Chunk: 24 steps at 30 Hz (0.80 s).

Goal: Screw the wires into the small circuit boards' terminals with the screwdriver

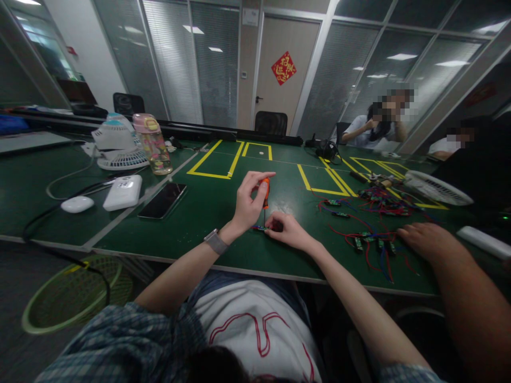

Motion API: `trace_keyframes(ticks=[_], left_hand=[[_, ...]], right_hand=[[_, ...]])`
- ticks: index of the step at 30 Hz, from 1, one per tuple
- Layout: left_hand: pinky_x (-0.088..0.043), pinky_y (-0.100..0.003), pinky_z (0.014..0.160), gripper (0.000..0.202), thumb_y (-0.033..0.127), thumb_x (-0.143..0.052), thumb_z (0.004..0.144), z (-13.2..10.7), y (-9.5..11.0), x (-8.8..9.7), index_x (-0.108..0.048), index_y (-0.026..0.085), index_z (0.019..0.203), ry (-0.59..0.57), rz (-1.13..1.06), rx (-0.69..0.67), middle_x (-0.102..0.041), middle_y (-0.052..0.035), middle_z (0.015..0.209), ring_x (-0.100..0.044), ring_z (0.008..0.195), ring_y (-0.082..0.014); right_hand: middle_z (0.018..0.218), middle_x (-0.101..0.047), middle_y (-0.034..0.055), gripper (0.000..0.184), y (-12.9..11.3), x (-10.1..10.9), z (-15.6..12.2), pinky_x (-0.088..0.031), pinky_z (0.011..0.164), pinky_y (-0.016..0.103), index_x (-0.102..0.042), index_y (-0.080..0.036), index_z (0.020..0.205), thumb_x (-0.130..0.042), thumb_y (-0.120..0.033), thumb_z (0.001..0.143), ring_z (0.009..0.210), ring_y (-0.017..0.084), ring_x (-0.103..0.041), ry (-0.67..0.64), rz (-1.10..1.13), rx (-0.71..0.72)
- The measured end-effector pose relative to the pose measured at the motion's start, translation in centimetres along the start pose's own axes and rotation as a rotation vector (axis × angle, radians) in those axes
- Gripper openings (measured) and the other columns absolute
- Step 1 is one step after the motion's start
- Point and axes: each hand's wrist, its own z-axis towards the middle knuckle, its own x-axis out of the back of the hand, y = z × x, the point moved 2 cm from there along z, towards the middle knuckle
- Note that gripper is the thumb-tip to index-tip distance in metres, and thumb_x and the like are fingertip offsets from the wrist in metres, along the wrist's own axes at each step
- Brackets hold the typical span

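My left hand (251,202) is closed around the orange and black handle of a screwdriver (266,192). The screwdriver stands upright, its thin shaft pointing down at a small green circuit board (260,228) on the table. Whether the tip touches a screw is too small to tell. Low on the tabletop, my right hand (288,230) pinches the right end of that board between thumb and fingers. A bit of blue wire shows at the board's left end.
Wired circuit boards (365,236) and a tangle of red and blue wires (383,202) lie to the right, beside another person's hand (419,239). Leftward are a phone (163,201), a white power bank (123,192), a bottle (154,146) and a fan (120,143). Yellow tape (209,174) marks the green table.
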Motion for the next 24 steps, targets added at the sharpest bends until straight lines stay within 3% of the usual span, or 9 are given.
trace_keyframes(ticks=[7,14,20,24], left_hand=[[-0.05,-0.026,0.076,0.015,0.025,-0.059,0.092,-0.21,-0.39,-0.18,-0.068,0.022,0.103,0.019,0.023,0.019,-0.055,-0.0044,0.098,-0.056,0.09,-0.0144],[-0.051,-0.03,0.083,0.028,0.023,-0.042,0.099,-0.04,-0.02,0.11,-0.067,0.023,0.111,-0.005,0.038,0.008,-0.062,-0.0057,0.103,-0.059,0.097,-0.0158],[-0.049,-0.026,0.072,0.018,0.023,-0.052,0.095,-0.01,0.03,-0.01,-0.068,0.021,0.104,0.008,0.013,-0.007,-0.058,-0.0048,0.096,-0.057,0.087,-0.0141],[-0.048,-0.027,0.074,0.012,0.023,-0.058,0.092,-0.04,-0.2,-0.03,-0.069,0.021,0.098,0.023,0.04,0.0,-0.054,-0.0037,0.094,-0.055,0.086,-0.0141]], right_hand=[[0.072,-0.058,-0.0007,0.008,0.07,-0.02,0.02,-0.041,0.059,0.024,-0.062,-0.017,0.083,-0.066,-0.018,0.076,0.062,0.012,-0.05,-0.003,-0.007,-0.009],[0.071,-0.058,-0.0012,0.007,-0.17,0.02,0.02,-0.041,0.059,0.024,-0.062,-0.016,0.083,-0.066,-0.016,0.076,0.062,0.011,-0.051,-0.004,0.004,-0.006],[0.072,-0.058,-0.0009,0.008,-0.03,-0.02,0.07,-0.041,0.059,0.024,-0.062,-0.016,0.083,-0.066,-0.017,0.076,0.062,0.012,-0.051,-0.005,0.002,-0.009],[0.072,-0.058,-0.0009,0.008,0.1,-0.04,0.09,-0.041,0.058,0.024,-0.062,-0.017,0.084,-0.066,-0.019,0.076,0.062,0.012,-0.05,-0.007,-0.003,-0.005]])
